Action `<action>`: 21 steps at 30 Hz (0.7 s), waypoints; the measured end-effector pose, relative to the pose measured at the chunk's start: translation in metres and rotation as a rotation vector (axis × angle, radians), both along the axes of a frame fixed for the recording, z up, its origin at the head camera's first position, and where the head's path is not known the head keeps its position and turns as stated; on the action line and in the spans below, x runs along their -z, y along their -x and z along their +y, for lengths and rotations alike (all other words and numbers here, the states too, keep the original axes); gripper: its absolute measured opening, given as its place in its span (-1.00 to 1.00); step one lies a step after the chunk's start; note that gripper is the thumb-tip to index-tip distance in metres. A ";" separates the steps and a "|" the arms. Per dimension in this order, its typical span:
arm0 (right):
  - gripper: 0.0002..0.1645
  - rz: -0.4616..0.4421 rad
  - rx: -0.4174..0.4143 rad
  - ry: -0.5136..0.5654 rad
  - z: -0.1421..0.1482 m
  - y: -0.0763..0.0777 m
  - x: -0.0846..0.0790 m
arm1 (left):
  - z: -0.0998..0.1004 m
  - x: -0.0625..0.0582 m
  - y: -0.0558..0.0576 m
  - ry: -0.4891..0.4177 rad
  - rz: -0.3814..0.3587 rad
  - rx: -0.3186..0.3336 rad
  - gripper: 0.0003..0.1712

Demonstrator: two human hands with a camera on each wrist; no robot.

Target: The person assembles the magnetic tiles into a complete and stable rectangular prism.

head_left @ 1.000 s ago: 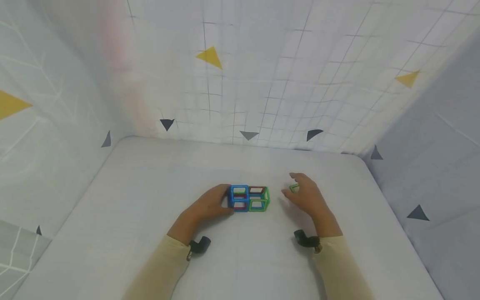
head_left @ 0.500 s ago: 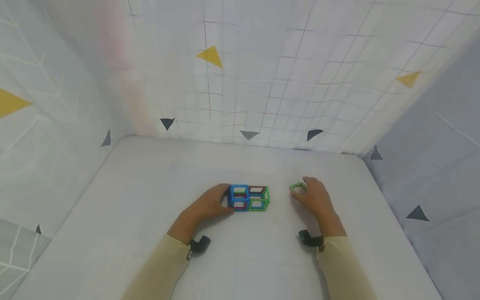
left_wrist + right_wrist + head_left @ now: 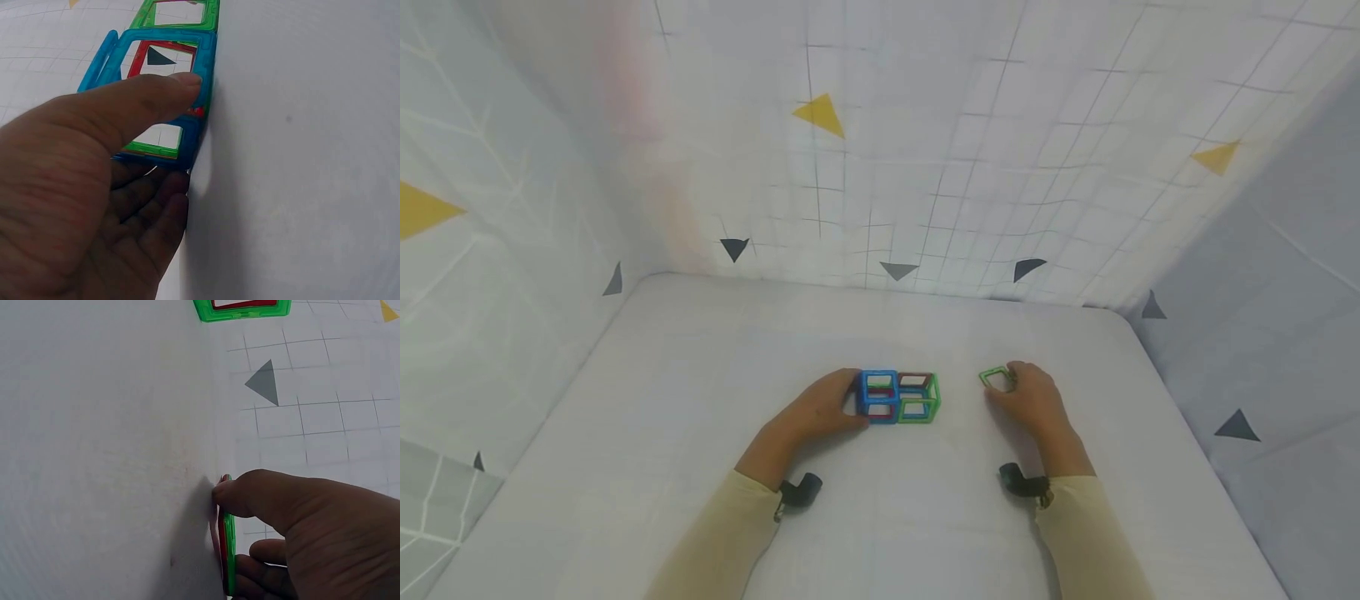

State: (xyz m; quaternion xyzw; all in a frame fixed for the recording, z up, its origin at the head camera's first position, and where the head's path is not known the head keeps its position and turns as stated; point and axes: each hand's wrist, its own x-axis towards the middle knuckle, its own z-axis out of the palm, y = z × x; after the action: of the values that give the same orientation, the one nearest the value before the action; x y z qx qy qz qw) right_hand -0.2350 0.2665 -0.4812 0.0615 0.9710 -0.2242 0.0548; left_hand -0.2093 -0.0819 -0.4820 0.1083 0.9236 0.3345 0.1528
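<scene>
Two joined cubes of magnetic tiles (image 3: 897, 401), blue on the left and green on the right with some red, lie on the white surface. My left hand (image 3: 816, 408) holds the blue end, its thumb (image 3: 181, 87) across a blue tile and its fingers curled at the far side. To the right, apart from the cubes, a green magnetic tile (image 3: 992, 370) lies nearly flat. My right hand (image 3: 1033, 398) pinches its right side. In the right wrist view a red layer (image 3: 222, 540) shows against the green tile (image 3: 230, 550), with the thumb at its edge.
The white cloth-covered table (image 3: 887, 508) meets a grid-patterned back wall (image 3: 985, 183) and side walls (image 3: 1285, 333). Printed yellow and dark triangles mark the walls. Each wrist carries a small black camera mount (image 3: 1018, 482).
My right hand has shifted slightly right and nearer to me, its spread fingers coming together on the green tile's right side. My left hand and the cubes have stayed put.
</scene>
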 end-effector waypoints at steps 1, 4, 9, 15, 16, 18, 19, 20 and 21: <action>-0.13 0.002 -0.006 0.004 0.000 0.000 0.000 | 0.000 0.000 0.000 0.000 0.000 -0.001 0.00; -0.15 0.010 -0.021 0.014 -0.001 0.000 0.000 | 0.000 0.001 0.000 0.003 0.002 -0.005 0.00; -0.16 0.028 -0.033 0.054 -0.003 -0.001 -0.001 | 0.000 0.002 0.000 0.004 -0.003 -0.010 0.00; -0.16 0.065 -0.083 0.103 -0.011 -0.004 -0.013 | 0.000 0.001 0.000 0.005 -0.011 -0.014 0.00; -0.16 0.071 -0.093 0.104 -0.012 -0.004 -0.016 | 0.000 0.001 0.000 0.006 -0.012 -0.014 0.00; -0.18 0.083 -0.113 0.113 -0.017 -0.007 -0.024 | 0.000 0.000 0.000 0.007 -0.015 -0.014 0.00; -0.19 0.085 -0.120 0.118 -0.020 -0.008 -0.029 | 0.000 -0.001 0.000 0.008 -0.015 -0.013 0.00; -0.20 0.088 -0.131 0.118 -0.023 -0.010 -0.034 | 0.000 -0.001 -0.001 0.007 -0.016 -0.012 0.00; -0.21 0.094 -0.142 0.115 -0.026 -0.012 -0.038 | 0.000 -0.002 -0.001 0.007 -0.017 -0.011 0.00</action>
State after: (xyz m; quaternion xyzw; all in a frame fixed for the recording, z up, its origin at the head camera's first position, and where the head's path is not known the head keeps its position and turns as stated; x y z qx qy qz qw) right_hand -0.2232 0.2402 -0.4429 -0.0210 0.9600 -0.2778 0.0285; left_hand -0.2087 -0.0822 -0.4803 0.0998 0.9240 0.3332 0.1589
